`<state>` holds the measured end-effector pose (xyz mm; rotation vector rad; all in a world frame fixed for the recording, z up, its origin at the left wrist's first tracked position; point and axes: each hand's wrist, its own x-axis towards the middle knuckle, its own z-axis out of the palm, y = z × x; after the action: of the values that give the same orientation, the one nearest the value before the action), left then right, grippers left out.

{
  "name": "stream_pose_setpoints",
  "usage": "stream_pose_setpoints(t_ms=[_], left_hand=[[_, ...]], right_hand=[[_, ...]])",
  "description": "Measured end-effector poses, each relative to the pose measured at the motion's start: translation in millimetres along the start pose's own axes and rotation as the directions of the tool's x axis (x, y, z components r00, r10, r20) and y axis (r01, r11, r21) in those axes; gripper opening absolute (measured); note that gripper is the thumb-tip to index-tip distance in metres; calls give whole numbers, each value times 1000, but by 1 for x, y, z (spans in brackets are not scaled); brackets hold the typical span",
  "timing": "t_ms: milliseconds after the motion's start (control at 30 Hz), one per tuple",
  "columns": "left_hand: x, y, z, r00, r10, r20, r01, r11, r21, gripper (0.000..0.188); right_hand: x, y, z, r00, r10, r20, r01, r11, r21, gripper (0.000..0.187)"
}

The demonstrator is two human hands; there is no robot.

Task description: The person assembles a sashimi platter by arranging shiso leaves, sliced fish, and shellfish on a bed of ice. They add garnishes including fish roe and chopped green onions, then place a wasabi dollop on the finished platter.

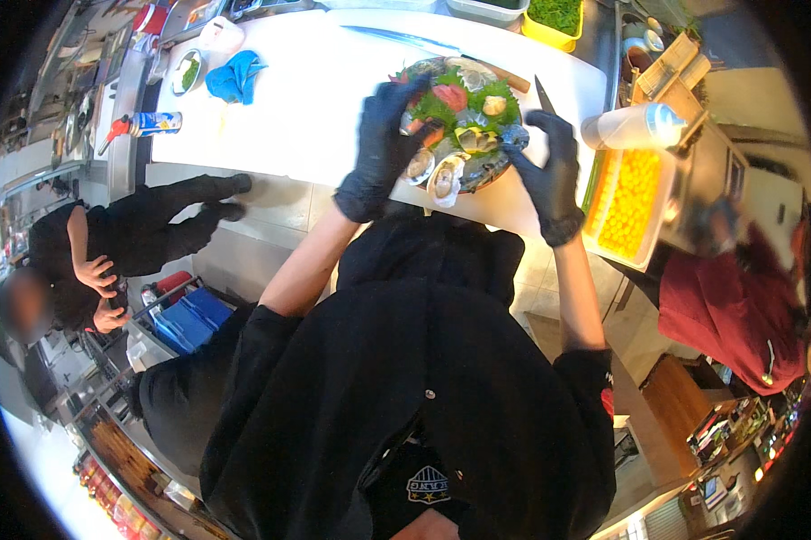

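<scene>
A round dark platter (488, 173) stands near the counter's front edge, laid with green leaves (437, 110), pink-red slices of raw fish (451, 96), a cut lemon (475, 139) and open oysters (445, 180). My left hand (383, 144), in a black glove, reaches over the platter's left side, its fingers and thumb apart around the garnish there. At the right rim is my right hand (552, 175), also black-gloved, with thumb and fingers spread beside a small blue patterned piece (514, 137). Whether either hand presses on the platter is hard to tell.
Behind the platter lies a long knife (405, 38); another blade (544, 94) points toward my right hand. A squeeze bottle (632, 126) and a tub of yellow pieces (628, 202) are at right. A blue cloth (234, 77) and torch canister (144, 124) lie left. Two people stand nearby.
</scene>
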<state>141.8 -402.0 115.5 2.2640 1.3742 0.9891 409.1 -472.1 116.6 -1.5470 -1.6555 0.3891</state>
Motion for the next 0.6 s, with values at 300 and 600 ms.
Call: stream_pose_setpoints(t_ms=[300,600], left_hand=[[-67,-107,4,747,-531,400,653,469,-595,31],[-95,-83,6,546,-532,647,755,-22,-655,32]], right_hand=[[-113,28,72,654,669,355,-577,137,805,42],[-74,63,45,657,652,378,-669,273,691,71]])
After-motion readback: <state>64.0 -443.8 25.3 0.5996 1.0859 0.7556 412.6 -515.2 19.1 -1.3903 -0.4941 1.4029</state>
